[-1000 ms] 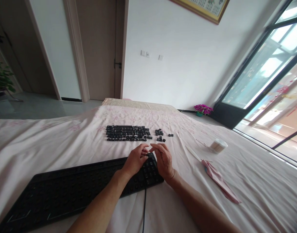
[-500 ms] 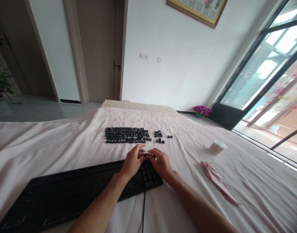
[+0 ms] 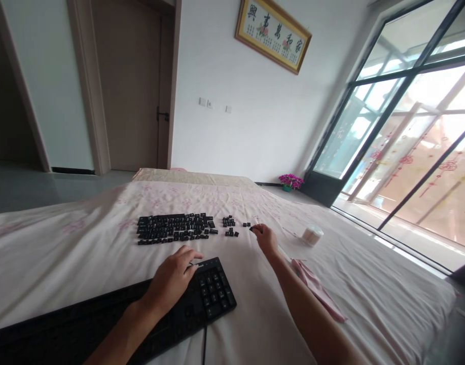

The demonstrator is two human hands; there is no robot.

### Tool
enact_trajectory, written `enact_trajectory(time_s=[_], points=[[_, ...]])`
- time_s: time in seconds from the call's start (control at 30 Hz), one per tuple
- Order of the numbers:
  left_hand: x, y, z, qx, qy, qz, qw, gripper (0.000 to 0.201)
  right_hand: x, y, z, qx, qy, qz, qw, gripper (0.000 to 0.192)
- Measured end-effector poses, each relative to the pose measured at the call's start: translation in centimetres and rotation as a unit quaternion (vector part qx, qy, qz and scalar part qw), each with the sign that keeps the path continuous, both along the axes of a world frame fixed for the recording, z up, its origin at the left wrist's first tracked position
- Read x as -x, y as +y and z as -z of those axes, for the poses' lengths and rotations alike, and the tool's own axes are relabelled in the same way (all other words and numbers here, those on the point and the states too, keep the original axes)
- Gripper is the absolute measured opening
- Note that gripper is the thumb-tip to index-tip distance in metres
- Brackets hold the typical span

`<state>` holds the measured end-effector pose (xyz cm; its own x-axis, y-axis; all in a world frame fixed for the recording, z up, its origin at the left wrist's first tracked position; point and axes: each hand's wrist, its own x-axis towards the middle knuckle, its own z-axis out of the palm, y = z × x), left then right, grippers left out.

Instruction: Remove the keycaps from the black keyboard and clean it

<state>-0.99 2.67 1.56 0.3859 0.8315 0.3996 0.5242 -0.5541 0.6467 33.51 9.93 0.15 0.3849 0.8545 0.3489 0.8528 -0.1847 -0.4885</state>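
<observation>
The left hand (image 3: 174, 277) lies flat, grip loose and empty, on the black corded keyboard (image 3: 202, 299) on the pink floral bedsheet (image 3: 83, 263). Farther off, the right hand (image 3: 265, 238) pinches a small black keycap (image 3: 251, 229) beside the rows of loose black keycaps (image 3: 175, 228).

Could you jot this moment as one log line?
left hand: rests on keyboard | right hand: pinching keycap beside loose keycaps
</observation>
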Motion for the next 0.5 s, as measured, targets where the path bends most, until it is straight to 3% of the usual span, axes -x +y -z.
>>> enact_trajectory(time_s=[0.1, 0.3, 0.4, 0.5], points=[[3.6, -0.3, 0.2, 0.012, 0.086, -0.022, 0.996, 0.023, -2.9, 1.6, 0.0, 0.03, -0.018, 0.036, 0.999, 0.024], [11.1, -0.4, 3.5, 0.064, 0.121, -0.072, 0.988, 0.024, -5.1, 4.9, 0.6, 0.073, -0.053, 0.032, 0.995, 0.022], [12.9, -0.6, 4.3, 0.061, 0.125, -0.069, 0.988, 0.025, -5.3, 6.3, 0.7, 0.089, -0.068, 0.024, 0.993, 0.021], [13.2, -0.7, 4.4, 0.043, 0.131, -0.054, 0.989, 0.025, -5.5, 7.0, 0.7, 0.1, -0.078, 0.02, 0.992, 0.021]])
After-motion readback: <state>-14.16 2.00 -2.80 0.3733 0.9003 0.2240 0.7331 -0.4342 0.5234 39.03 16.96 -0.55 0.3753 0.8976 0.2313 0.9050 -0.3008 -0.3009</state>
